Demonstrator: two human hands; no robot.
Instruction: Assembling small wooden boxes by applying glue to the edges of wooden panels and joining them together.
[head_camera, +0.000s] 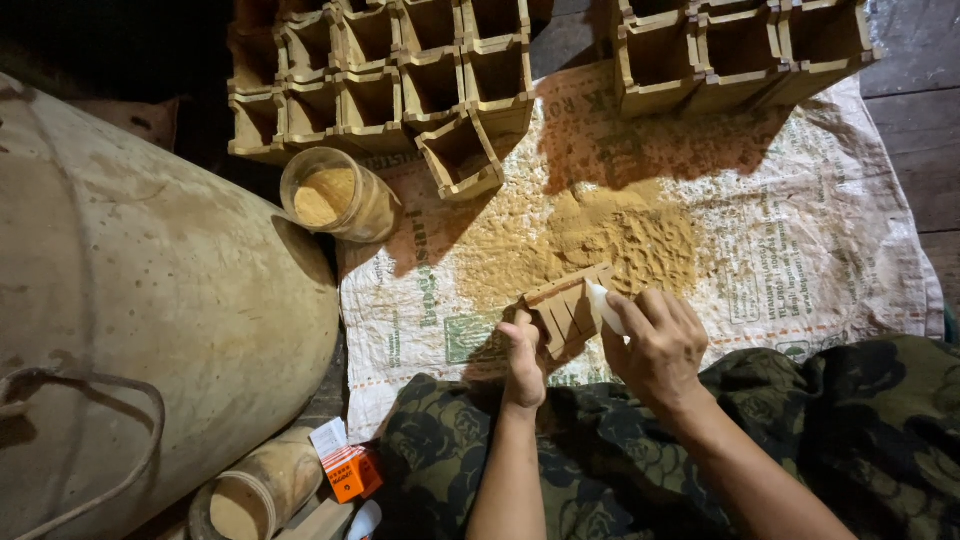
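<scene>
My left hand grips a small square cardboard-like box by its near left corner, tilted over the woven sack. My right hand holds the box's right side, with a white strip pinched under its fingers. Just beyond the box lies a heap of yellow-brown powder spread on the white printed sack.
Rows of open square box moulds stand at the back left and back right. A clear jar of powder lies by a big drum-like vessel. A second jar and an orange packet lie near my left knee.
</scene>
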